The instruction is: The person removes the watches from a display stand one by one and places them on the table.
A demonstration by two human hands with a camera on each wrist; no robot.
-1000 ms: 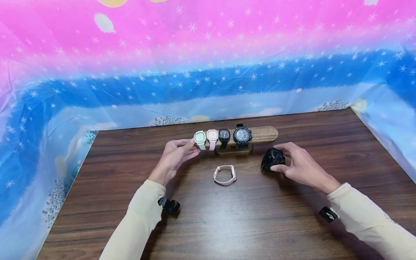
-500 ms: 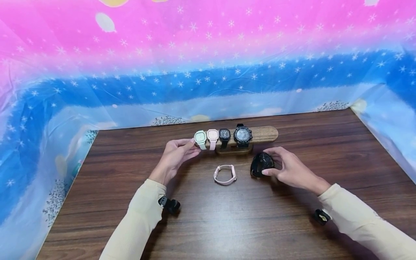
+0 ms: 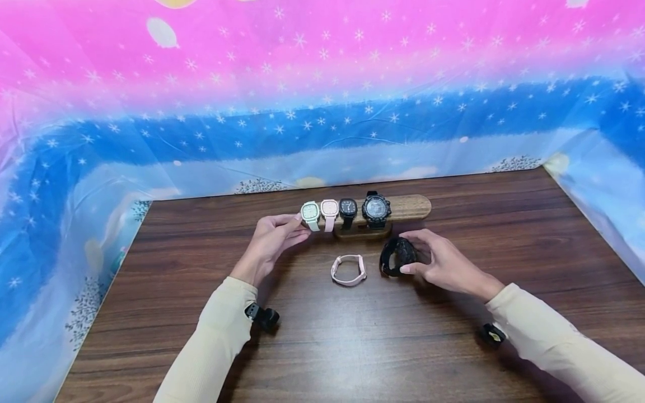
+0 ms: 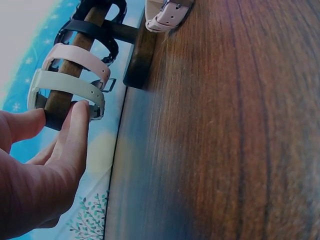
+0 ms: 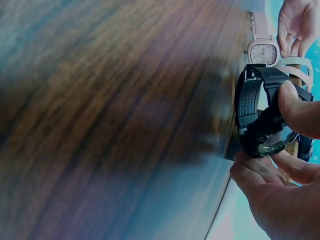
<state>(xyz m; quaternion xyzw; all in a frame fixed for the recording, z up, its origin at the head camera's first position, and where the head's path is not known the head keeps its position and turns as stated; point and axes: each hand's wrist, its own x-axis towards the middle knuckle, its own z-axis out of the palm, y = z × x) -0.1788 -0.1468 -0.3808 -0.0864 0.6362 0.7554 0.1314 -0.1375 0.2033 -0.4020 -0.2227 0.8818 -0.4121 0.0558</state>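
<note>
A wooden watch stand (image 3: 412,207) bears a mint watch (image 3: 311,211), a pink watch (image 3: 330,209), a small black watch (image 3: 347,208) and a big black watch (image 3: 375,208), left to right. With thumb and fingers my left hand (image 3: 272,239) pinches the bar's left end, beside the mint strap (image 4: 70,84). My right hand (image 3: 445,262) holds another black watch (image 3: 406,253) in front of the stand, its strap (image 5: 246,105) closed into a loop. Between the hands a loose pink watch (image 3: 363,268) stands on its side on the table, strap buckled in a ring.
The brown wooden table (image 3: 322,347) reaches back to a pink and blue snowflake cloth (image 3: 322,101), which also hangs at both sides. The stand's foot (image 3: 363,234) sits behind the loose pink watch. A small black camera (image 3: 267,319) is strapped at the left sleeve.
My right hand has moved left with the black watch, toward the loose pink one, and the watch has turned so its strap loop shows. The left hand has stayed on the stand.
</note>
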